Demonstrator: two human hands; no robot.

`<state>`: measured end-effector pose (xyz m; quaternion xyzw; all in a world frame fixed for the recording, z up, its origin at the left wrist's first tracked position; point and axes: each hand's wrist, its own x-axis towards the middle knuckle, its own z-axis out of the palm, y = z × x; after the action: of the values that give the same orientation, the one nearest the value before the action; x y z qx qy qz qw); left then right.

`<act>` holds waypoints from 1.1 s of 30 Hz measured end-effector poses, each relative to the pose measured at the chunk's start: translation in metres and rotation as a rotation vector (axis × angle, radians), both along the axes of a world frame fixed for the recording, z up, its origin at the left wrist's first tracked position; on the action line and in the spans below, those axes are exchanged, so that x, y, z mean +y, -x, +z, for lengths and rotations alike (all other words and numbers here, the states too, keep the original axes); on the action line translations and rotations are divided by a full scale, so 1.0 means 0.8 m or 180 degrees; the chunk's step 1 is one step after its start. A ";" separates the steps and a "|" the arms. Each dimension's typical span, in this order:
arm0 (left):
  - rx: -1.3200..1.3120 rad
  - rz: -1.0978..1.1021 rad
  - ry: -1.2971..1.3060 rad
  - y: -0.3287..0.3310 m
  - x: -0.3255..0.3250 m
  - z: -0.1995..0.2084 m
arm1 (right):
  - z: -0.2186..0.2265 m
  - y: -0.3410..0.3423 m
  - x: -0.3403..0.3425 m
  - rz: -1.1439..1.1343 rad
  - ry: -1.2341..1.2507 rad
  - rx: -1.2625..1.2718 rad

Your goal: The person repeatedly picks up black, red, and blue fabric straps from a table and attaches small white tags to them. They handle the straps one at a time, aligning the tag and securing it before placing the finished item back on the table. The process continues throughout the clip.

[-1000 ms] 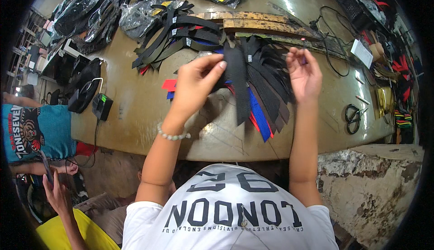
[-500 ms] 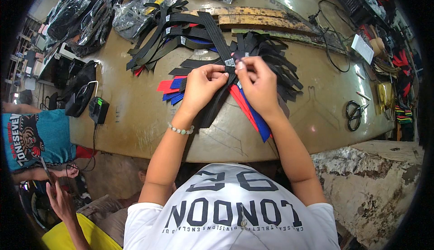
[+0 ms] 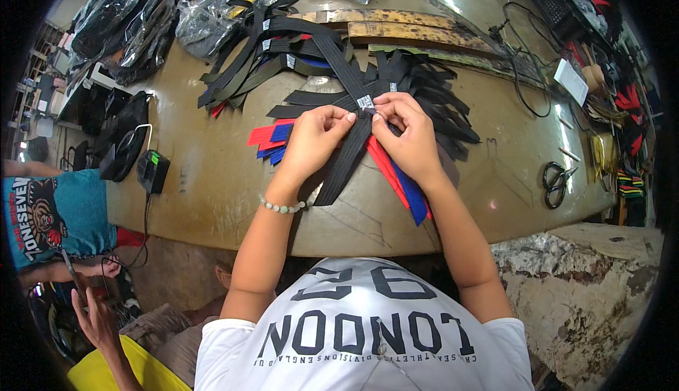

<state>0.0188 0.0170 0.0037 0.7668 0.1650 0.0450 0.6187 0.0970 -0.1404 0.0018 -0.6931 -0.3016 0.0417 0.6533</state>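
Observation:
My left hand (image 3: pixel 315 140) and my right hand (image 3: pixel 408 133) meet over a long black belt (image 3: pixel 344 161) that lies on the brown worktable (image 3: pixel 212 186). Both pinch the belt beside a small white label (image 3: pixel 365 101) sewn near its end. The belt runs away from me toward a pile of black belts (image 3: pixel 424 83) and down toward the table's near edge. Red and blue belts (image 3: pixel 399 179) stick out from under my hands. A bead bracelet (image 3: pixel 281 208) is on my left wrist.
More black belts with white labels (image 3: pixel 262 51) lie at the back left, beside plastic-wrapped bundles (image 3: pixel 134 16). Black scissors (image 3: pixel 555 182) and a cable (image 3: pixel 527 72) lie at the right. A small black box (image 3: pixel 152 170) sits left. Other people (image 3: pixel 56 214) stand at lower left.
My hands, apart a second ago with a black belt held up in the left, have come together on the belt. The belt now lies flat on the table under my fingers.

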 end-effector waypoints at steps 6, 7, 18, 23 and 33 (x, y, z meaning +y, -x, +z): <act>-0.0125 0.0092 -0.0547 -0.001 -0.005 -0.005 | 0.000 0.002 -0.001 -0.0109 0.0583 -0.0574; -0.0139 0.0102 -0.0528 0.000 -0.005 -0.005 | 0.000 0.003 -0.001 -0.0116 0.0579 -0.0596; -0.0378 0.0211 -0.0829 0.002 -0.013 0.006 | -0.005 0.000 0.001 -0.0141 0.0384 -0.0454; -0.0589 0.0273 -0.1182 0.003 -0.018 0.007 | -0.003 0.002 0.001 -0.0188 0.0527 -0.0718; -0.0749 0.0277 -0.1214 0.001 -0.019 0.001 | 0.002 0.008 0.004 -0.0243 0.0724 -0.0837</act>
<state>0.0176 0.0016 0.0048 0.8515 0.1132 0.1912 0.4750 0.0905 -0.1372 0.0032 -0.7730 -0.3513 -0.0402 0.5267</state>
